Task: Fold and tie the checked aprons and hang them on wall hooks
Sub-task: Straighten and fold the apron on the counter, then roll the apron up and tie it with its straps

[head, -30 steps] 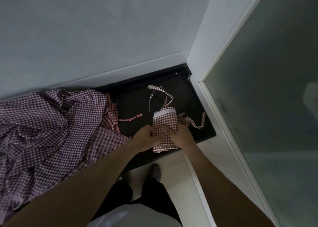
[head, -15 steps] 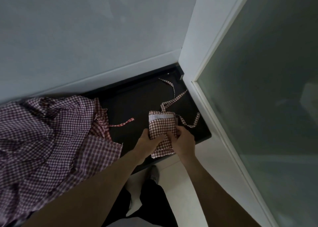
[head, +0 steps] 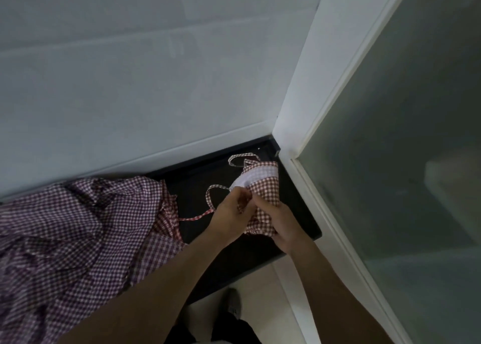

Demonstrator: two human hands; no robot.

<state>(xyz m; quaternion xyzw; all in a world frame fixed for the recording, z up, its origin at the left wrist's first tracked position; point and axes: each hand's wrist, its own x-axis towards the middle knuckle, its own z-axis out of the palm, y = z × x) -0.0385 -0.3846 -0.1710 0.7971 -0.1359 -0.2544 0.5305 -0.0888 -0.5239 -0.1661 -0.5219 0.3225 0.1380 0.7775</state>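
Observation:
A small folded red-and-white checked apron (head: 265,187) with a white band at its top is lifted off the black counter (head: 299,213). My right hand (head: 279,220) grips its lower right part. My left hand (head: 230,213) pinches the cloth at its left edge, close against the right hand. Thin checked ties (head: 212,203) loop out to the left and above the bundle. No wall hook is in view.
A loose heap of checked aprons (head: 78,234) covers the counter's left side. A pale wall (head: 156,70) stands behind. A white frame (head: 307,104) with frosted glass (head: 416,161) closes off the right. My feet show on the light floor (head: 260,286) below.
The folded apron has been raised and tilted, its white band now turned up and to the right. The ties have swung from the far right to the left side. Both hands stayed on it.

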